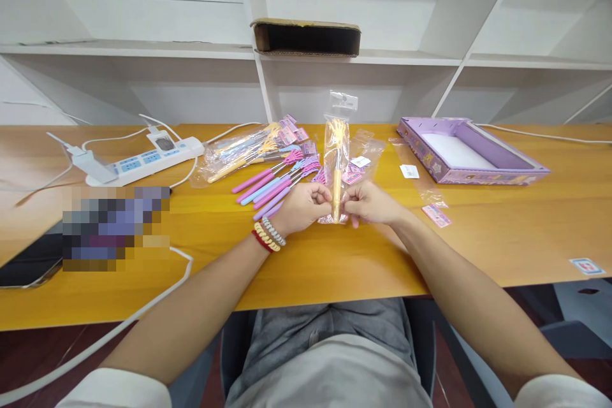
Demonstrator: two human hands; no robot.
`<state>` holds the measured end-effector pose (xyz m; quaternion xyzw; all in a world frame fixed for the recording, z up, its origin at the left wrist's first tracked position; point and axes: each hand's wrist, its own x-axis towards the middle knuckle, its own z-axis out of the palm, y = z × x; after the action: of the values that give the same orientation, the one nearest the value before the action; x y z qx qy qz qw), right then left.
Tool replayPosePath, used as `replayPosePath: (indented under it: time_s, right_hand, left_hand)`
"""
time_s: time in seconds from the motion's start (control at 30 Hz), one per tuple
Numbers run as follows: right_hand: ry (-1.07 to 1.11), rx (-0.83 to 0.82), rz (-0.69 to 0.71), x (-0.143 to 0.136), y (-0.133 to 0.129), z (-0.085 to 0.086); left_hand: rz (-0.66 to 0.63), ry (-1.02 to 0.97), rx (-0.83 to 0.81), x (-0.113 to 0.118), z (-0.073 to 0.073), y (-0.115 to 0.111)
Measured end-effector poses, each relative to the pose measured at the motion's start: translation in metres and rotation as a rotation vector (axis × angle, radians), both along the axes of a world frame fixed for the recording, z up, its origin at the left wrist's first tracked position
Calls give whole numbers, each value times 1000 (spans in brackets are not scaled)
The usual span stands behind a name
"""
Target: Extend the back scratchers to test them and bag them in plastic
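A clear plastic bag (342, 102) with a yellow-handled utensil (337, 182) inside stands nearly upright over the middle of the table. My left hand (305, 207), wearing beaded bracelets at the wrist, pinches the bag's lower left edge. On the other side, my right hand (366, 203) grips its lower right edge. Left of the bag lie loose pink, blue and purple-handled utensils (270, 190), close to my left hand. Behind them is a pile of bagged utensils (248, 150) with pink cards. Flat empty-looking bags and a white label (360, 161) lie just right of the held bag.
A purple open box (497, 176) sits at the right, with a white label (409, 171) and a pink card (437, 216) nearby. At left are a power strip (143, 162), cables and a dark phone (33, 258). A cardboard box (306, 23) rests on the shelf.
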<state>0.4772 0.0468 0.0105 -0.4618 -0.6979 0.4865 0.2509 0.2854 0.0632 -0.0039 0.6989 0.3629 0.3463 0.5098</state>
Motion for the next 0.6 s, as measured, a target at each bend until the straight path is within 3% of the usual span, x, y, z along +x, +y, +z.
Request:
replayPosePath:
  time_s: [0.13, 0.3, 0.37, 0.6]
  right_hand:
    - [100, -94, 64, 6, 2, 3]
    - [278, -72, -194, 5, 8, -2]
    - [349, -31, -223, 3, 9, -5]
    - [393, 7, -22, 1, 5, -4]
  left_hand:
    - [-46, -20, -16, -1, 4, -1]
    - [-167, 29, 6, -2, 6, -4]
    - [-245, 54, -7, -3, 6, -5]
    - [-447, 77, -213, -10, 9, -2]
